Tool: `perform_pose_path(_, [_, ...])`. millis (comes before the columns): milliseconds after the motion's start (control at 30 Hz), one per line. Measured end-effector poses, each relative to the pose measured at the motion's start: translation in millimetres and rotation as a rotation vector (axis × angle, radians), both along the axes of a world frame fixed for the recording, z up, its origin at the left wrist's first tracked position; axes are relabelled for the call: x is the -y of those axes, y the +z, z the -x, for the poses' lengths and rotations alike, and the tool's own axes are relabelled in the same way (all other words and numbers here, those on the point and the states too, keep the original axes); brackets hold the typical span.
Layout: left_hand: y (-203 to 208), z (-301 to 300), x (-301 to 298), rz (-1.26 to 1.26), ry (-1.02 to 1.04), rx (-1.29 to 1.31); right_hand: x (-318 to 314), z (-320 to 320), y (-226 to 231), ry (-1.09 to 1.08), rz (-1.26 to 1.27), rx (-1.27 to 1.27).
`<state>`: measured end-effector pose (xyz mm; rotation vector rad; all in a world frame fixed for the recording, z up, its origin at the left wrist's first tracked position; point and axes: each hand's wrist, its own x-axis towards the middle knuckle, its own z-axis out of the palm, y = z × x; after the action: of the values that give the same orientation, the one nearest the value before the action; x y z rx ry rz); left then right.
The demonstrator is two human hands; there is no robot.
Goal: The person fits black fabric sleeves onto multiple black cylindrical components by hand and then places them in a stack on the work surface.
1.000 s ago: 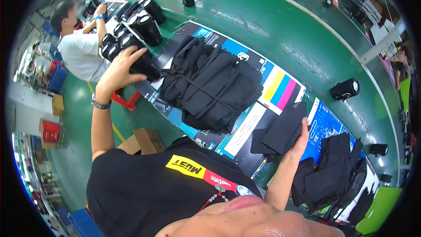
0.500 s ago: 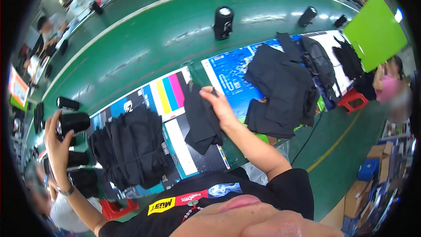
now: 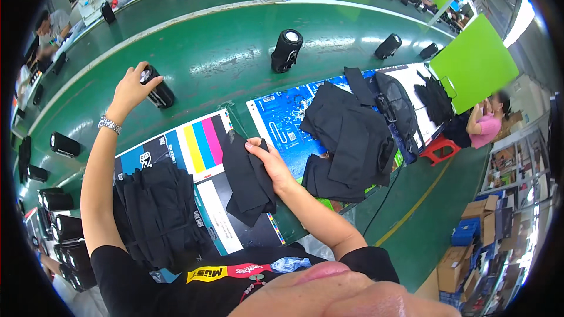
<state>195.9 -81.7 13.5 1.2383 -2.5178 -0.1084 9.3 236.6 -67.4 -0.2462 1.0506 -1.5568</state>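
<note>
My left hand (image 3: 134, 87) grips the top end of a black cylindrical speaker (image 3: 160, 95), fingers and thumb curled over its rim. The speaker stands slightly tilted over the green bench surface; I cannot tell whether its base bears on it. In my right hand (image 3: 268, 163) is a black fabric piece (image 3: 247, 179), thumb on top, its lower corners hanging over the printed sheets. Left of it lies a gathered pile of black fabric pieces (image 3: 161, 211). Flat black cloth pieces (image 3: 346, 135) are heaped to the right.
Further speakers stand along the long green bench (image 3: 223, 67), one upright speaker (image 3: 286, 51) straight ahead. Several lie at the left, including a black speaker (image 3: 64, 144). A lime green panel (image 3: 476, 64), a red stool (image 3: 440, 150) and a person in pink (image 3: 486, 128) are at the right.
My left hand has carried the speaker from the far left edge forward and right, and turned it from lying to near upright. My right hand still holds the black fabric.
</note>
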Motion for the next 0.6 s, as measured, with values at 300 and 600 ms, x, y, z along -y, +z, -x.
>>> perform_pose_path(300, [-23.1,8.4,1.7,0.012,-0.198,-0.196,-0.4,-3.6,-1.3,-0.060,0.009,-0.103])
perform_pose_path(600, [-5.9,18.4,-33.6,0.221,-0.194,-0.497,6.5,-8.9,64.4,-0.143,0.262,-0.377])
